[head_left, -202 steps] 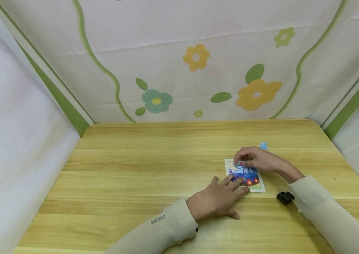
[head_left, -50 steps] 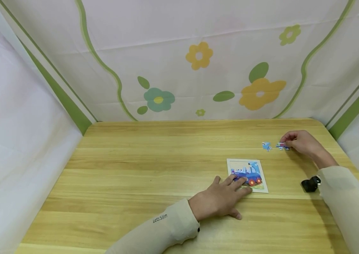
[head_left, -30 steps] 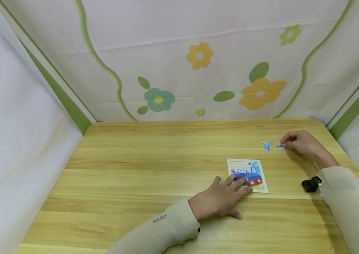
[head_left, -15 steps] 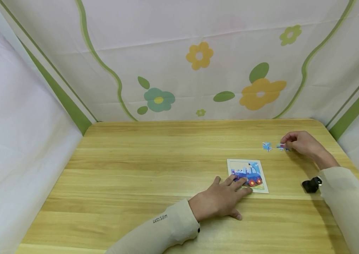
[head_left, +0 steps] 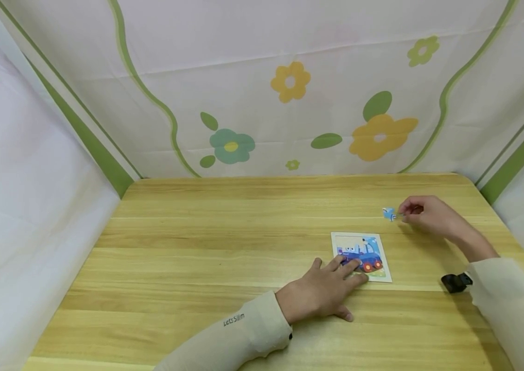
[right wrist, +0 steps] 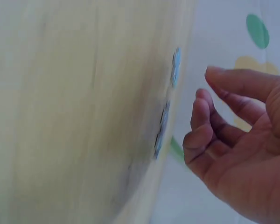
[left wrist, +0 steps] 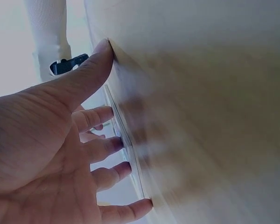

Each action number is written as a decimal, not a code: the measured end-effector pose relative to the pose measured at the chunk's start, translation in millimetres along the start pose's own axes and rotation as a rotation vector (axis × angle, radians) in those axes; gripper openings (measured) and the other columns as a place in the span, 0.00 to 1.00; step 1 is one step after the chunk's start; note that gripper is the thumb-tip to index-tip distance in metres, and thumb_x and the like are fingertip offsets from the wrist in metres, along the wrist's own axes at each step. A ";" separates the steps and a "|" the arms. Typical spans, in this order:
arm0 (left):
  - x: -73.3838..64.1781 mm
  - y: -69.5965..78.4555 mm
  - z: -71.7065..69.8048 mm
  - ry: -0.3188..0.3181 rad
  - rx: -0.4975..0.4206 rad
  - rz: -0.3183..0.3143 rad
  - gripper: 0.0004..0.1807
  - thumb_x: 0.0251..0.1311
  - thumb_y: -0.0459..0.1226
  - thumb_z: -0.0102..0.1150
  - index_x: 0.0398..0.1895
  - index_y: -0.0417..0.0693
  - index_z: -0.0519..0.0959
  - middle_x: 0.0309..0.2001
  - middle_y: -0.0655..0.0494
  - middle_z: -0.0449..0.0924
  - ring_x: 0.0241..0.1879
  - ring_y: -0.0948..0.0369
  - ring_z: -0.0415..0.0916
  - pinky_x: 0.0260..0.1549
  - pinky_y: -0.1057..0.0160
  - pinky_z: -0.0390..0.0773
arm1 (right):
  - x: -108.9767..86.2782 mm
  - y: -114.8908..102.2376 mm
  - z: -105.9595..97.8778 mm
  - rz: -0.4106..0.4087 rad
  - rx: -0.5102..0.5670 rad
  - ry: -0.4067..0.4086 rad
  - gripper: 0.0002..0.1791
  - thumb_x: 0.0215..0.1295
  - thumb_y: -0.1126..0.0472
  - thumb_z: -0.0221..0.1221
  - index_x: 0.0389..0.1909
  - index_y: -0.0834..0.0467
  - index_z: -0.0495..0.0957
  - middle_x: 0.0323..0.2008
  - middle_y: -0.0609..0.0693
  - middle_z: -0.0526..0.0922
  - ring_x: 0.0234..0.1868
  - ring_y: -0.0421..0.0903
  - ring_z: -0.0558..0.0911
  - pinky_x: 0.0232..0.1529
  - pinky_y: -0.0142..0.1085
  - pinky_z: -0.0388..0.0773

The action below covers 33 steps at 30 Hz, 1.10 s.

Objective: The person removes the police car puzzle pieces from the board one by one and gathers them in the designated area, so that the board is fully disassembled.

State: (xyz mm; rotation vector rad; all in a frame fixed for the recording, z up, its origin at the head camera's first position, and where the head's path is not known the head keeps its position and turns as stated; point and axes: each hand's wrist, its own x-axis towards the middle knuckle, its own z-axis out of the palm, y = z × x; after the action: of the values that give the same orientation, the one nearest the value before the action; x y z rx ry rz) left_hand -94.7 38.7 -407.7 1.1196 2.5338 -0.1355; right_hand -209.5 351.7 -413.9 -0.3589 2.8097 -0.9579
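The person's right hand (head_left: 433,219) hangs above the table (head_left: 224,288), thumb and bent fingers a narrow gap apart, holding nothing. A blue puzzle piece (head_left: 389,214) lies flat just beyond its fingertips; a second piece (right wrist: 162,130), mostly hidden from the head view, lies below the hand. The left hand (head_left: 319,293), fingers spread wide, rests over the near left corner of the puzzle tray (head_left: 349,240), which sits nearer the person than the pieces.
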 end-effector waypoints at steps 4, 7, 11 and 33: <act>0.9 0.7 -2.0 0.025 0.019 0.013 0.47 0.59 0.68 0.62 0.81 0.77 0.58 0.85 0.68 0.49 0.83 0.58 0.51 0.72 0.47 0.70 | -4.1 -12.3 8.3 -0.072 0.019 -0.029 0.05 0.70 0.71 0.63 0.44 0.65 0.83 0.39 0.54 0.84 0.35 0.34 0.76 0.35 0.29 0.75; 1.2 1.8 -3.9 0.033 0.031 0.019 0.46 0.58 0.67 0.64 0.80 0.76 0.60 0.84 0.67 0.52 0.82 0.57 0.55 0.71 0.48 0.72 | -5.7 -18.4 14.1 -0.125 0.030 -0.047 0.06 0.69 0.72 0.63 0.44 0.64 0.83 0.38 0.53 0.84 0.36 0.35 0.76 0.36 0.30 0.75; 1.7 3.5 -5.6 0.026 0.050 0.022 0.46 0.58 0.67 0.64 0.80 0.77 0.60 0.84 0.67 0.53 0.82 0.57 0.56 0.71 0.49 0.72 | -5.9 -23.9 19.7 -0.189 0.039 -0.064 0.07 0.67 0.74 0.64 0.44 0.63 0.83 0.37 0.53 0.84 0.37 0.34 0.76 0.38 0.30 0.76; 9.0 6.3 -5.1 0.005 -0.004 0.033 0.47 0.60 0.67 0.62 0.82 0.79 0.56 0.84 0.69 0.50 0.84 0.56 0.50 0.73 0.49 0.69 | -8.5 -33.4 35.1 -0.271 0.132 -0.261 0.11 0.68 0.65 0.67 0.48 0.49 0.86 0.51 0.49 0.81 0.52 0.43 0.77 0.53 0.36 0.79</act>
State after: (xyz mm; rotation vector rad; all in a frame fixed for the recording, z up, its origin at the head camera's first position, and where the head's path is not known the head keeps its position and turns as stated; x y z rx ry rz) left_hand -97.1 50.5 -405.9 1.1609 2.5175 -0.1199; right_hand -187.8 308.0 -420.3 -0.7998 2.4896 -1.0546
